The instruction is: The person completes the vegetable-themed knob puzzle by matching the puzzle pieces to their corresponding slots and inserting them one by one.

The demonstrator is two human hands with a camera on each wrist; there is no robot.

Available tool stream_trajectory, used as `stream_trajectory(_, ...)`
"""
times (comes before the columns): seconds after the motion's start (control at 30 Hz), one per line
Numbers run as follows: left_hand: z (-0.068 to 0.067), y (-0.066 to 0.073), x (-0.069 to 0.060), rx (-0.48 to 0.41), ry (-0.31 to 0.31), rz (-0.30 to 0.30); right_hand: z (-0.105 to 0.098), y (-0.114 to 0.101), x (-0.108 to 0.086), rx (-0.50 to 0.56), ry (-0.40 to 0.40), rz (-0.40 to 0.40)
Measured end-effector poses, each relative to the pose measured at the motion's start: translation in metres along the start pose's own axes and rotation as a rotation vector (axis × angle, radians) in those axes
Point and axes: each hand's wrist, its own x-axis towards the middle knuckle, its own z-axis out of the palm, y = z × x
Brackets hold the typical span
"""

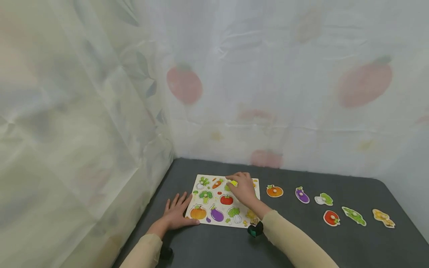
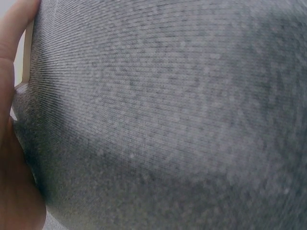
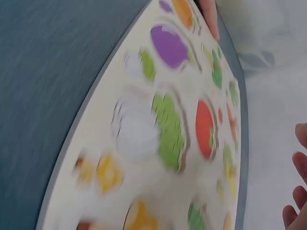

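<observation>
A white puzzle board (image 1: 216,203) with vegetable pictures lies on the dark table. My left hand (image 1: 174,215) spreads flat beside its left edge, thumb touching the lower left corner. Over the board's upper part is my right hand (image 1: 244,190), bent at the fingers above the yellow-green corn (image 1: 233,183). In the right wrist view its fingertips (image 3: 300,165) are apart, with no piece visible between them. On the board I see a radish (image 1: 202,182), a carrot (image 1: 218,183), broccoli (image 1: 206,196), a tomato (image 1: 226,200), a pumpkin (image 1: 198,212) and an eggplant (image 1: 217,214). The hand hides the upper right.
Loose knobbed pieces lie right of the board: a pumpkin piece (image 1: 275,191), an eggplant piece (image 1: 302,195), a bok choy piece (image 1: 324,199), a tomato piece (image 1: 331,218), a green pea pod piece (image 1: 354,216) and a yellow-brown piece (image 1: 383,218). A pale curtain (image 1: 268,93) hangs behind.
</observation>
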Motion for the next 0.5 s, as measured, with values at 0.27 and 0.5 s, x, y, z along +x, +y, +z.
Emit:
stream_trajectory(0.27, -0.008, 0.004, 0.002, 0.043, -0.046, -0.059, -0.031, 0.038, -0.014, -0.015, 0.039, 0.060)
stream_trajectory(0.5, -0.009, 0.002, 0.005, 0.056, -0.046, -0.057, -0.067, 0.075, -0.035, -0.070, 0.088, 0.074)
